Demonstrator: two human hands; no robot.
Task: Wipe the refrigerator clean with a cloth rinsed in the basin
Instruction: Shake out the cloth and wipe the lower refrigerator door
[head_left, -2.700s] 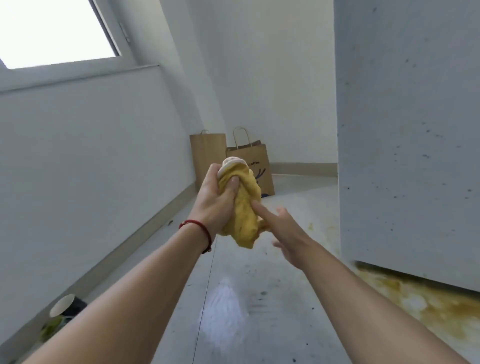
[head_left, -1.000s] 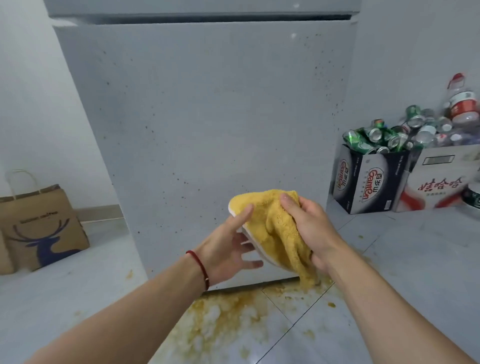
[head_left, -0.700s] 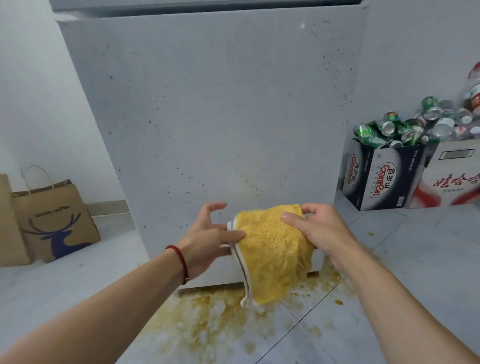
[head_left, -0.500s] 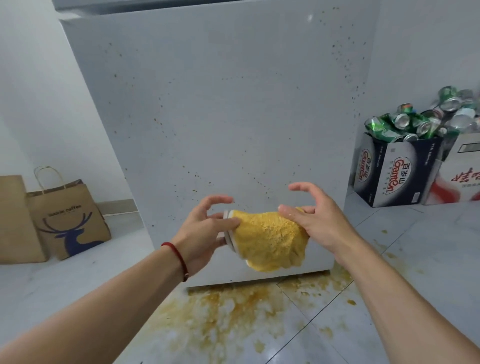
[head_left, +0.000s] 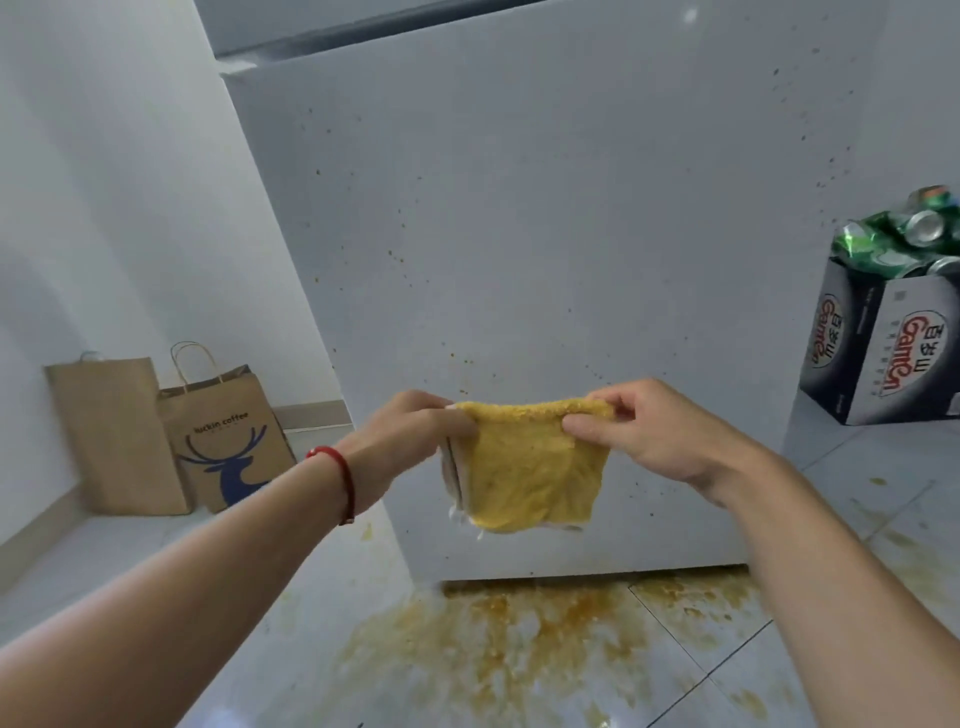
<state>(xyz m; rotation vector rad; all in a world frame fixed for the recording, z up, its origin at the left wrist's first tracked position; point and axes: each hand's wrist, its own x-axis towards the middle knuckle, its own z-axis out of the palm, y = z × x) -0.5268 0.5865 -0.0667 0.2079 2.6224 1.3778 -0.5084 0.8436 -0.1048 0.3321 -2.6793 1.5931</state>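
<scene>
Refrigerator (head_left: 545, 234) fills the middle of the view, its pale door flecked with small brown specks, thickest toward the lower part and the right edge. Floor (head_left: 156, 571) of pale tiles runs below it, and a wide yellow-brown spill (head_left: 519, 639) spreads at 6 o'clock, right up against the foot of the door. At 3 o'clock a dark printed box (head_left: 883, 353) stands on the tiles, heaped with crushed green cans (head_left: 893, 239). At 9 o'clock two brown paper bags lean at the wall: a plain bag (head_left: 114, 431) and, just beside it, a bag with a blue deer (head_left: 228, 441). In front of the lower door, at the centre, a yellow cloth (head_left: 524, 467) hangs folded, stretched between both hands. Left hand (head_left: 410, 436) pinches its upper left corner between thumb and curled fingers; a red band (head_left: 340, 478) circles that wrist. Right hand (head_left: 649, 431) pinches the upper right corner the same way. Whether the cloth touches the door cannot be told.
</scene>
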